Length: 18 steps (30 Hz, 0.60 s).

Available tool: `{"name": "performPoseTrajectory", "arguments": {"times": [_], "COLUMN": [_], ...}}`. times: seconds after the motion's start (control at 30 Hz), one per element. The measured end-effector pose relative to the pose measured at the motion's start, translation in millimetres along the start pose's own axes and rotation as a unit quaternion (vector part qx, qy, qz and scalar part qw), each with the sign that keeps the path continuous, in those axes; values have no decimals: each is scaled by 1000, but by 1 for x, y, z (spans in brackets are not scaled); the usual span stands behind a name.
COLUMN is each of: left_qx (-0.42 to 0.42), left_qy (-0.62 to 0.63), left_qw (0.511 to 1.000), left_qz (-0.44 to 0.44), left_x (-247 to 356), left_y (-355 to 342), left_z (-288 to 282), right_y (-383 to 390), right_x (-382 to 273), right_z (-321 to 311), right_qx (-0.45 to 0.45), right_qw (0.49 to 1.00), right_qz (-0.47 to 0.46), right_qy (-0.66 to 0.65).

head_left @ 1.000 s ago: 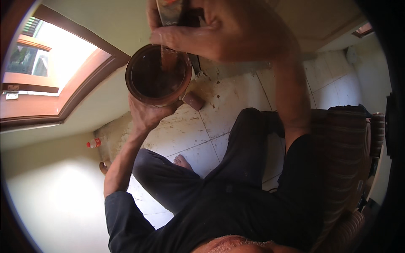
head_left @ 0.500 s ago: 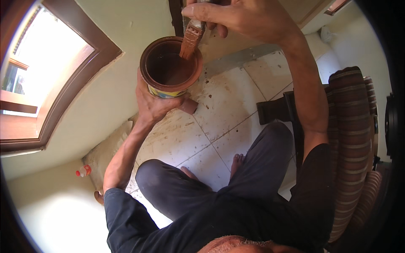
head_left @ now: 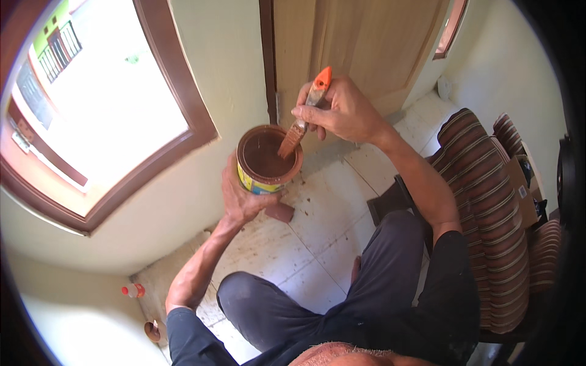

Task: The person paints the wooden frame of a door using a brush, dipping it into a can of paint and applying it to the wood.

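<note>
My left hand (head_left: pixel 239 198) is closed round the side and underside of a paint can (head_left: pixel 261 183) with a brown-coated rim and a yellow and blue label. Brown paint (head_left: pixel 262 152) lies inside it. Between the thumb and fingers of my right hand (head_left: pixel 345 113) is a paintbrush (head_left: pixel 315 97) with an orange-tipped handle, its bristles pointing down. The brown-coated bristles reach over the can's right rim, with their tips inside the opening; whether they touch the paint I cannot tell.
A wooden door (head_left: pixel 360 49) with a dark frame stands ahead. To the left is a brown-framed window (head_left: pixel 198 122). Spotted floor tiles (head_left: pixel 317 201) lie below, with a brown block (head_left: pixel 279 211) on them. A striped armchair (head_left: pixel 482 226) stands right, a red-capped bottle (head_left: pixel 133 290) lower left.
The view has tilted up, showing more door and window. My right hand has turned, so the brush's orange handle end now shows. The bristles remain at the can's opening.
</note>
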<state>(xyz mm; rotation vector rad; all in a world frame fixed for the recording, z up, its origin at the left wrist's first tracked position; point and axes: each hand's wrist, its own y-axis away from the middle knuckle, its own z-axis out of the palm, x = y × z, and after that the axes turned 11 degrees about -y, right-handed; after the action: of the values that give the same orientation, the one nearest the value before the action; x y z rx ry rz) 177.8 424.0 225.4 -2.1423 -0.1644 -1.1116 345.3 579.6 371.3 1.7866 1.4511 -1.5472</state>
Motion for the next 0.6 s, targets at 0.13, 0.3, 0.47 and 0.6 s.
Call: {"name": "performPoseTrajectory", "arguments": {"times": [0.13, 0.3, 0.47, 0.6], "left_qx": [-6, -15, -15, -11], "left_qy": [-18, -49, -52, -44], "left_qw": [1000, 999, 997, 998], "left_qz": [-12, -17, -48, -41], "left_x": [21, 43, 58, 58], "left_y": [-4, -12, -18, -24], "left_z": [-2, 4, 20, 36], "right_y": [9, 6, 3, 6], "right_x": [-15, -22, -35, -35], "right_z": [-13, -23, -45, -56], "right_qx": [-55, -84, -63, -13], "right_qw": [997, 992, 994, 995], "right_qz": [-47, -95, -83, -102], "right_qy": [35, -5, 27, 8]}}
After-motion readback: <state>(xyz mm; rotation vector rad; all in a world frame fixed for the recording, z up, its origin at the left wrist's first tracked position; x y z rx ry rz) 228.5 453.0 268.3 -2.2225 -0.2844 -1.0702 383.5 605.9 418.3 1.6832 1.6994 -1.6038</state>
